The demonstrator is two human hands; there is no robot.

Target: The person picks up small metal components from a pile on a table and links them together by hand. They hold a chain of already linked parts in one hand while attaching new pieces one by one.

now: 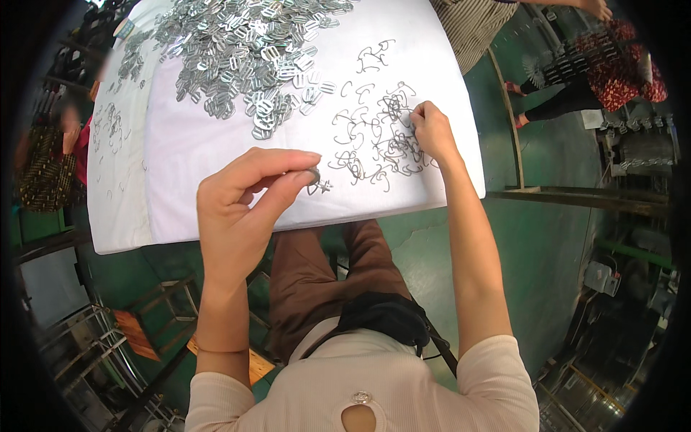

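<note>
My left hand (pixel 241 201) is raised over the table's near edge. Its thumb and forefinger pinch a small dark metal piece (pixel 314 175), mostly hidden by the fingertips. A tiny star-like bit (pixel 326 186) shows just beside it. To the right, my right hand (pixel 433 132) reaches down with closed fingers at the edge of a scatter of thin, dark curved wire hooks (pixel 353 129). Whatever those fingers pinch, if anything, is hidden. Farther back lies a large heap of flat silver slide buckles (pixel 237 54), spilling toward me.
A white cloth covers the table (pixel 194 209). More loose hooks (pixel 110 129) lie at its far left. One person (pixel 47 165) is beyond the left edge; another in a red patterned top (pixel 622 79) is at the right. A striped garment (pixel 471 25) borders the far right corner.
</note>
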